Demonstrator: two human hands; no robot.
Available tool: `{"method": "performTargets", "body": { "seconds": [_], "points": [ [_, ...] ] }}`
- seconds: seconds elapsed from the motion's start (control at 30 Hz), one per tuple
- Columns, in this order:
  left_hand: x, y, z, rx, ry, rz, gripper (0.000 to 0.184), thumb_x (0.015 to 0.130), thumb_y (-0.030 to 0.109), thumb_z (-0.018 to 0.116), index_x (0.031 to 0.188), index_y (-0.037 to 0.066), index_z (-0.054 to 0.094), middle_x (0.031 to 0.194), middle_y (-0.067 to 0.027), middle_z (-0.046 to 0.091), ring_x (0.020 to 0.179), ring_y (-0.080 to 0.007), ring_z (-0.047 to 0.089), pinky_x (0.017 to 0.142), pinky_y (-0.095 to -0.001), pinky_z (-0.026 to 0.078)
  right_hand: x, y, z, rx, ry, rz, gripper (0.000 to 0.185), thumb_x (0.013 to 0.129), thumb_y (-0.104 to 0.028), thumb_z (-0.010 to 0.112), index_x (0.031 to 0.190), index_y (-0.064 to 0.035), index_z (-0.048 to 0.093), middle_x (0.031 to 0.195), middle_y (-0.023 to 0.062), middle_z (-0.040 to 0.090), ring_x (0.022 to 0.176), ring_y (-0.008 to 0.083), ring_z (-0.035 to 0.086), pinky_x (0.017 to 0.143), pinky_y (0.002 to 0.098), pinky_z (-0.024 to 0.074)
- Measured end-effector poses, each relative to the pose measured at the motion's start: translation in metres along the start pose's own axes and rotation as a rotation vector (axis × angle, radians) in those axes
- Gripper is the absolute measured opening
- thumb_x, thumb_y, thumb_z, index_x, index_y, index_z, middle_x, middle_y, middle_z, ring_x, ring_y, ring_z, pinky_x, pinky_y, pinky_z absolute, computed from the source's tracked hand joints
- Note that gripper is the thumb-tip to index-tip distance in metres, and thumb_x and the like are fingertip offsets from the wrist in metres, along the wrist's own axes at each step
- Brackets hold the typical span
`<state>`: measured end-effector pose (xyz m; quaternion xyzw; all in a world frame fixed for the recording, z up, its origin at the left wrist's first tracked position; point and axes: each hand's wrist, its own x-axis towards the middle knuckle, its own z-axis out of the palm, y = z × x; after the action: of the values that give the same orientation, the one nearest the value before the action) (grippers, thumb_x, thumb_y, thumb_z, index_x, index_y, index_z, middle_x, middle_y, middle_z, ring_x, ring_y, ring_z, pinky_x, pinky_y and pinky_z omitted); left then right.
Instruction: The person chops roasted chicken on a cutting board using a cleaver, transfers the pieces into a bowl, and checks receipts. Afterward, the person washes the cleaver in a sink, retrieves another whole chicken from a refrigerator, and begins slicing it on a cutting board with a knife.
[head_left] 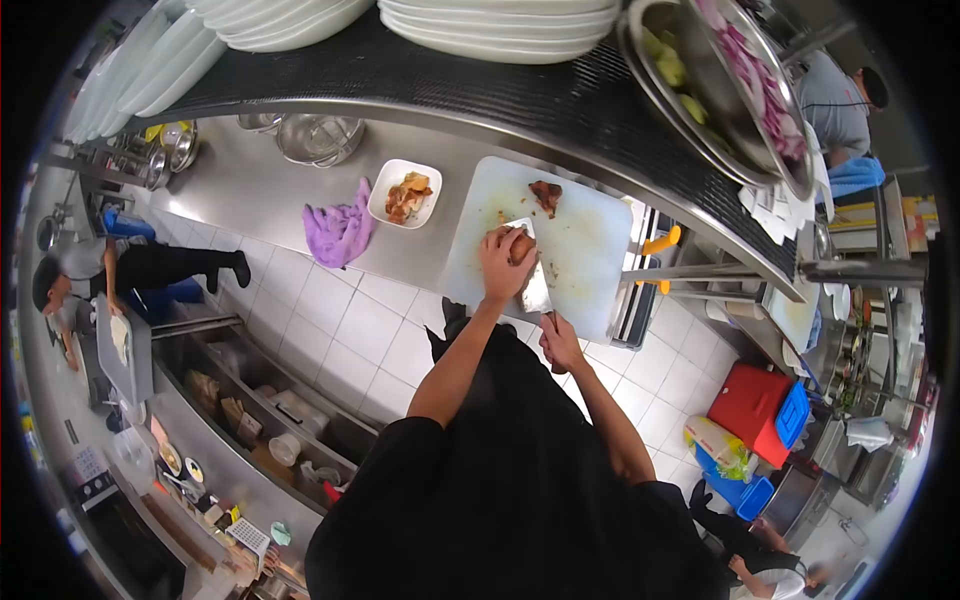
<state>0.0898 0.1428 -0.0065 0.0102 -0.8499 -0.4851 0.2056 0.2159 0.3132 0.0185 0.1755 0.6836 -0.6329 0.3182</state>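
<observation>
My right hand [561,343] grips the handle of a cleaver [538,290], whose broad blade lies over the pale cutting board [590,265]. My left hand [503,266] is closed over a browned piece of cooked meat [521,247] at the blade, its fingers curled round the piece. Whether the meat rests on the blade or beside it is partly hidden by the fingers. Another dark browned meat piece [546,197] lies near the board's far edge. Left of the board, a white square bowl [431,211] holds cut browned pieces [407,196].
A purple cloth [338,225] hangs at the steel counter's edge, with a metal bowl [318,140] behind it. Overhead, a shelf [420,115] carries stacked white plates [500,28] and tilted metal bowls of red onion [757,80]. Co-workers stand at left [80,270] and lower right [765,560].
</observation>
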Motion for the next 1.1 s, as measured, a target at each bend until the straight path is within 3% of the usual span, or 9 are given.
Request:
{"method": "performTargets", "body": {
  "seconds": [0.27, 0.5, 0.63, 0.73, 0.93, 1.1],
  "points": [
    [0.039, 0.0, -0.046, -0.071, 0.176, -0.068, 0.042, 0.075, 0.018, 0.085, 0.114, 0.011, 0.069, 0.118, -0.0123, 0.059, 0.114, -0.034, 0.053, 0.1, -0.0455, 0.043, 0.002, -0.055, 0.041, -0.104, -0.027, -0.03, 0.027, 0.107, -0.034, 0.05, 0.1, -0.0079, 0.046, 0.062, 0.0026, 0.044, 0.041, 0.0094, 0.039, 0.036, 0.0277, 0.0353],
    [0.127, -0.078, -0.119, 0.11, 0.324, -0.109, 0.038, 0.077, 0.024, 0.084, 0.109, 0.009, 0.071, 0.113, -0.014, 0.061, 0.111, -0.0346, 0.055, 0.099, -0.0456, 0.043, 0.066, -0.165, 0.123, -0.235, -0.17, -0.043, 0.029, 0.106, -0.035, 0.051, 0.103, -0.0068, 0.047, 0.065, 0.0026, 0.048, 0.043, 0.0095, 0.042, 0.038, 0.0288, 0.0383],
    [0.159, -0.124, -0.137, 0.145, 0.342, -0.177, 0.038, 0.077, 0.03, 0.083, 0.107, 0.01, 0.072, 0.114, -0.0145, 0.062, 0.11, -0.0362, 0.055, 0.098, -0.0477, 0.043, 0.101, -0.188, 0.157, -0.275, -0.18, -0.022, 0.033, 0.105, -0.038, 0.053, 0.102, -0.0057, 0.048, 0.067, 0.0035, 0.05, 0.044, 0.0101, 0.044, 0.039, 0.0291, 0.0404],
    [0.164, -0.147, -0.132, 0.235, 0.309, -0.256, 0.04, 0.076, 0.034, 0.083, 0.108, 0.011, 0.072, 0.117, -0.0148, 0.061, 0.112, -0.0378, 0.052, 0.099, -0.0485, 0.043, 0.103, -0.19, 0.163, -0.314, -0.094, -0.032, 0.04, 0.102, -0.042, 0.054, 0.097, -0.0029, 0.051, 0.064, 0.0089, 0.058, 0.045, 0.0164, 0.056, 0.042, 0.035, 0.0459],
    [0.159, -0.155, -0.122, 0.463, 0.186, -0.186, 0.041, 0.077, 0.035, 0.081, 0.11, 0.013, 0.072, 0.124, -0.0129, 0.058, 0.119, -0.0378, 0.048, 0.104, -0.051, 0.038, 0.051, -0.174, 0.108, -0.522, 0.054, -0.114, 0.045, 0.101, -0.044, 0.053, 0.104, 0.0011, 0.054, 0.074, 0.0206, 0.067, 0.06, 0.038, 0.065, 0.061, 0.0472, 0.0515],
    [0.159, -0.14, -0.12, 0.653, 0.155, -0.244, 0.044, 0.08, 0.04, 0.077, 0.113, 0.013, 0.069, 0.142, -0.0139, 0.05, 0.131, -0.0389, 0.042, 0.109, -0.0573, 0.029, -0.027, -0.143, 0.041, -0.559, 0.14, -0.037, 0.043, 0.102, -0.043, 0.053, 0.112, -0.0014, 0.054, 0.09, 0.0277, 0.068, 0.091, 0.0487, 0.064, 0.081, 0.0546, 0.0493]
  ]
}}
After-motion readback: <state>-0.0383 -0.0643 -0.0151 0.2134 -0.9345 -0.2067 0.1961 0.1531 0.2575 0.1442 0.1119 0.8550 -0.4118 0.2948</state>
